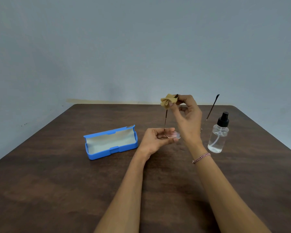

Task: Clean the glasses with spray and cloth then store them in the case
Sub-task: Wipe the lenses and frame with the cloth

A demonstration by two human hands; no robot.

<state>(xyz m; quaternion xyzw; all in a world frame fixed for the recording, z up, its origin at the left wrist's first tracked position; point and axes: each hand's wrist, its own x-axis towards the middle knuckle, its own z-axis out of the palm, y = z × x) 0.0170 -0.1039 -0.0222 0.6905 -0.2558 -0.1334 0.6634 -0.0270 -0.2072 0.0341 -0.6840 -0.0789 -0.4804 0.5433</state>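
The left hand [156, 140] has its fingers curled round the front of the glasses [174, 135], gripping the frame low over the table [57, 182] with one lens showing past the fingertips and both temples pointing up. That grip looks chosen to keep the frame steady while a temple is rubbed. At 12 o'clock from it, the right hand [188, 118] pinches the bunched yellow cloth [167, 100] between thumb and forefinger around the tip of the near temple [165, 120], its other fingers loosely bent and holding nothing. The second temple [212, 106] stands free at 3 o'clock from the cloth. I judge this to be the wiping step, now on the arms of the frame. The bottle [217, 137] stands upright at 3 o'clock from the hands, near but apart, probably kept within reach for another spray. The blue case [111, 151] lies open at 9 o'clock from the left hand, pale lining up, ready to receive the glasses. A thread bracelet [201, 158] circles the right wrist. The bottle shows no label. A small round mark on the lid's corner is too small to read, and no other writing is visible.
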